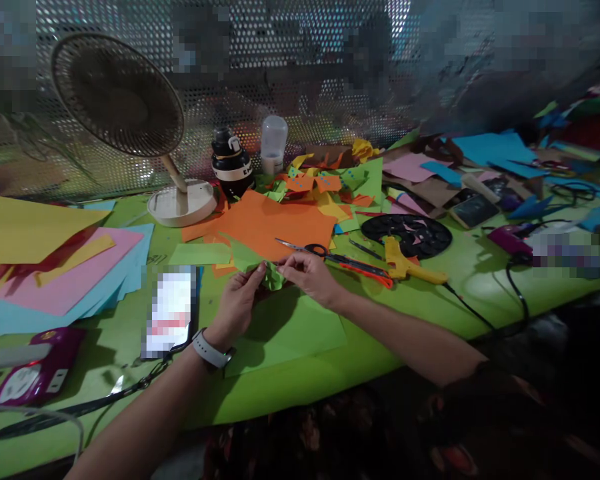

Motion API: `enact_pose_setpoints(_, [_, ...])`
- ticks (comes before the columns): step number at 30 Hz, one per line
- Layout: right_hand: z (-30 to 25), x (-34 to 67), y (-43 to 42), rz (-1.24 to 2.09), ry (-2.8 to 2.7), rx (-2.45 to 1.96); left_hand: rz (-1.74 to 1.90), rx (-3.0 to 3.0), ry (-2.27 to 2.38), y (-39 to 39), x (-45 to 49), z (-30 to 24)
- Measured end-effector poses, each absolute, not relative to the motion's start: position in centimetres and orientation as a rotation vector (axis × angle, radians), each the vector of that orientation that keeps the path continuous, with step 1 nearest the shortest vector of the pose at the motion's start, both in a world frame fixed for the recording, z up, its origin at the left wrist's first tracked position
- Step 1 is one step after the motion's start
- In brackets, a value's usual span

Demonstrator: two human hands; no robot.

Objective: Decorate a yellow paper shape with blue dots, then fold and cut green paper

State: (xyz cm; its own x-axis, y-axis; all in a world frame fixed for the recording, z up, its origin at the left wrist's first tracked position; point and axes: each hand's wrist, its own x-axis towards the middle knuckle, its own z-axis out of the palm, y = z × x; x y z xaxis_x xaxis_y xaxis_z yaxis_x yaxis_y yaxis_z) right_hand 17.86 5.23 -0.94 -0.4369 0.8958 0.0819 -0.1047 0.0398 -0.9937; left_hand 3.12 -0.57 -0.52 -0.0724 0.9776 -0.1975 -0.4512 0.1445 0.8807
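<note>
My left hand (pixel 237 301) and my right hand (pixel 310 273) meet over a green table, both pinching a small folded piece of green paper (pixel 273 275). The fingers of each hand are closed on it. A light wristband sits on my left wrist. Under the hands lies a larger green paper sheet (pixel 295 330). Just behind them is an orange sheet (pixel 275 227) with orange-handled scissors (pixel 325 253) lying on it.
A yellow glue gun (pixel 405 263) with a black cord and a black round disc (pixel 406 235) lie to the right. A phone (pixel 170 310) lies left of my hands. A desk fan (pixel 125 107), a black jar, a white bottle and stacks of coloured paper fill the back and left.
</note>
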Motion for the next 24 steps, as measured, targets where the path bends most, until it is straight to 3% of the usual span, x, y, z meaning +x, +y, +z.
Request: enact_pose_setpoints(24, [-1.54, 18.04, 5.34, 1.425, -1.58, -0.868, 1.282, 0.806, 1.033, -0.75, 2.94, -0.53])
